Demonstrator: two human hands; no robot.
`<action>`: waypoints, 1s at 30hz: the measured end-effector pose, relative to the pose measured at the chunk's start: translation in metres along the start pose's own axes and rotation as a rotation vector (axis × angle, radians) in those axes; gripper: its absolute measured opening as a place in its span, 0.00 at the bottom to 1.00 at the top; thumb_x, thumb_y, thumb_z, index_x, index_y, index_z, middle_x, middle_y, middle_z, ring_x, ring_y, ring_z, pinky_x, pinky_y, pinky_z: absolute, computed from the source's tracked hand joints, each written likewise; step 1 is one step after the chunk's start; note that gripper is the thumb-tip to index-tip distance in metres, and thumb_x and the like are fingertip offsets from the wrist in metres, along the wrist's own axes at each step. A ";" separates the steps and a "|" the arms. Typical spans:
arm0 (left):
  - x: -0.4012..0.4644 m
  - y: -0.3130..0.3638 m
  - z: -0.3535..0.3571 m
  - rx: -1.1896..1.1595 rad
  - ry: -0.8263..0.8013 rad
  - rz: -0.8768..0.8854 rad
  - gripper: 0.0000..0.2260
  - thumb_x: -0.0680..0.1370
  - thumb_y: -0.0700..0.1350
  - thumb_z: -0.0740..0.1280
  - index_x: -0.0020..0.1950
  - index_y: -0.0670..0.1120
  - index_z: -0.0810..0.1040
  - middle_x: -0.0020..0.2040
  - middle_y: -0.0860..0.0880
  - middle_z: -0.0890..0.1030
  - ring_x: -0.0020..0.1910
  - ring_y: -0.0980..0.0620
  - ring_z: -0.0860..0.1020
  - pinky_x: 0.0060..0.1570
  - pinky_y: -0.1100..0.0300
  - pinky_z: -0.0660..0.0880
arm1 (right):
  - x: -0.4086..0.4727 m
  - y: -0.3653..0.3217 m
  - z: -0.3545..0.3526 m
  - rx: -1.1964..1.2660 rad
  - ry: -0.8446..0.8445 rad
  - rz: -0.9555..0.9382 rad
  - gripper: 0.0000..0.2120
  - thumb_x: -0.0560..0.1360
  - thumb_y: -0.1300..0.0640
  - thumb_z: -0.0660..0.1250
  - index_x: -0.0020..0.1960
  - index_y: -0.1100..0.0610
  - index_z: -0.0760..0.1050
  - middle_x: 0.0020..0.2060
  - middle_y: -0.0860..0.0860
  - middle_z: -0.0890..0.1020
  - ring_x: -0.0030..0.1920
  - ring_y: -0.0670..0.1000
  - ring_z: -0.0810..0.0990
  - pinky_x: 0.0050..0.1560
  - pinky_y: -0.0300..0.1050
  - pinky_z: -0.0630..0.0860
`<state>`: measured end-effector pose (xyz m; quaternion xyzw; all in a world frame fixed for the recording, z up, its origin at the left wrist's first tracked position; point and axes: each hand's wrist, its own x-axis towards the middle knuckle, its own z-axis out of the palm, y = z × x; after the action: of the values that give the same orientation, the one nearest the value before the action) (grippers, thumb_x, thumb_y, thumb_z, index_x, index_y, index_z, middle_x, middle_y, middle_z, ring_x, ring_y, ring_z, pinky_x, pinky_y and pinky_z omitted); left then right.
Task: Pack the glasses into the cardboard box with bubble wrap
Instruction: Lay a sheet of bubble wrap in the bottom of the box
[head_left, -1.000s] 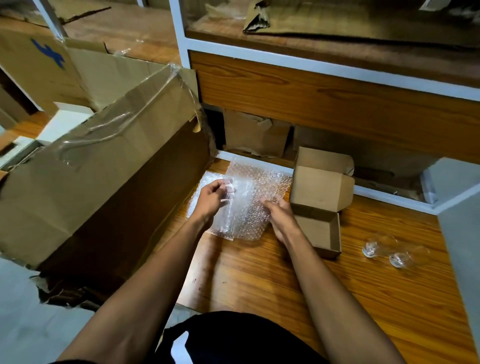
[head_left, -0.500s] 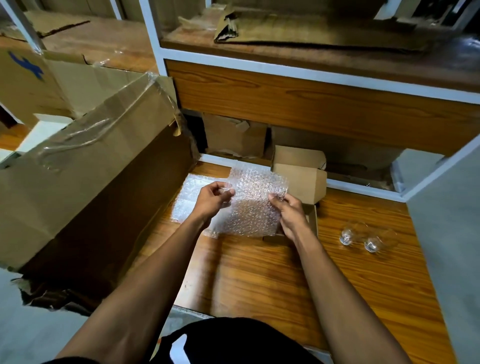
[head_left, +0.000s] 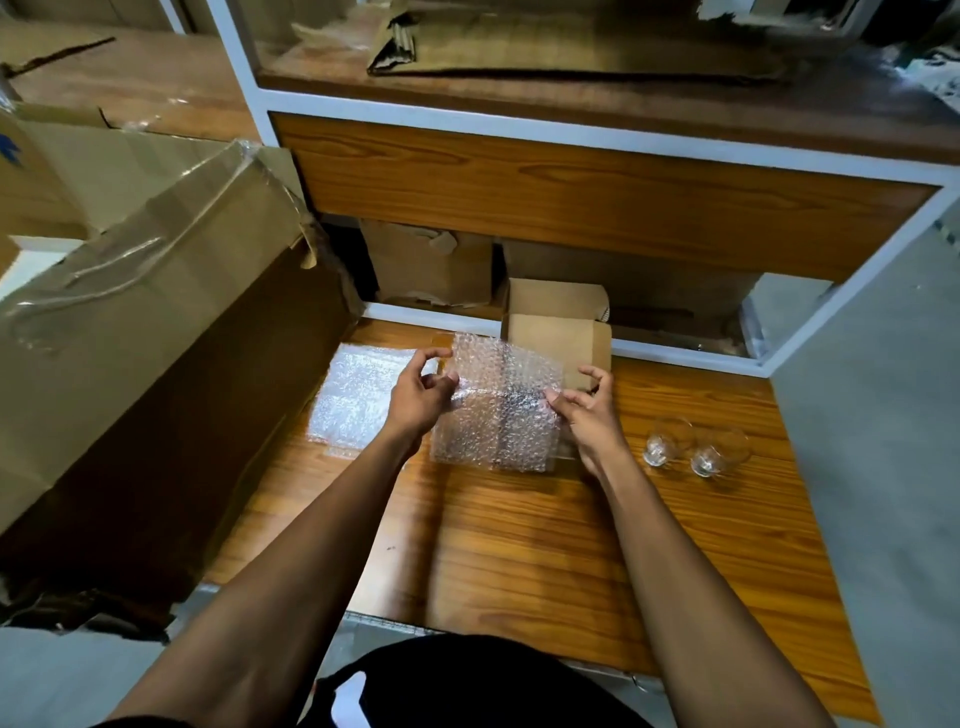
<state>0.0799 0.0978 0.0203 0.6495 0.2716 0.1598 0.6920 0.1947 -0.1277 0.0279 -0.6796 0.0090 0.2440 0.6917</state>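
Lifted clear of the wooden shelf (head_left: 519, 545) since a second ago, when it lay flat under both hands, the sheet of bubble wrap (head_left: 498, 410) now hangs upright between them, just in front of the small cardboard box (head_left: 558, 338). At its left edge the left hand (head_left: 418, 397) pinches the sheet between thumb and fingertips, and the right hand (head_left: 587, 415) pinches the right edge the same way, its other fingers loosely curled. Behind the sheet the box stands with its lid flap raised; its inside is hidden, so I cannot tell whether anything is in it. Two glasses (head_left: 696, 449) lie on their sides on the shelf to the right, side by side, bare and well apart from both hands. A second sheet (head_left: 358, 400) of wrap lies flat on the shelf to the left, beside the large cardboard carton (head_left: 156, 338). By my reading the task is at its very start: one sheet is picked up, no glass is wrapped, and wrapping both, placing them in the box and closing it all remain.
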 end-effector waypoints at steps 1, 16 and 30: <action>0.000 0.000 0.002 0.010 -0.022 0.009 0.08 0.83 0.40 0.71 0.61 0.50 0.82 0.41 0.43 0.77 0.42 0.51 0.78 0.42 0.57 0.81 | -0.002 -0.002 -0.002 -0.038 0.017 -0.038 0.29 0.76 0.65 0.75 0.67 0.45 0.66 0.56 0.51 0.81 0.63 0.57 0.81 0.62 0.63 0.81; -0.008 0.000 0.027 0.425 -0.246 0.025 0.22 0.73 0.40 0.82 0.66 0.48 0.83 0.46 0.53 0.78 0.45 0.54 0.75 0.44 0.70 0.73 | -0.013 -0.019 -0.046 -0.569 0.033 -0.231 0.21 0.70 0.55 0.81 0.63 0.53 0.84 0.78 0.50 0.68 0.73 0.51 0.70 0.71 0.48 0.74; -0.009 0.006 0.043 0.449 -0.240 0.075 0.10 0.79 0.53 0.75 0.47 0.47 0.84 0.53 0.53 0.81 0.52 0.55 0.79 0.55 0.57 0.76 | -0.019 -0.021 -0.071 -0.723 0.007 -0.307 0.07 0.82 0.49 0.69 0.56 0.50 0.82 0.53 0.46 0.83 0.54 0.50 0.81 0.55 0.56 0.80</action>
<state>0.0990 0.0584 0.0281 0.8110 0.1916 0.0428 0.5512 0.2078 -0.1998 0.0484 -0.8736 -0.1770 0.1229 0.4363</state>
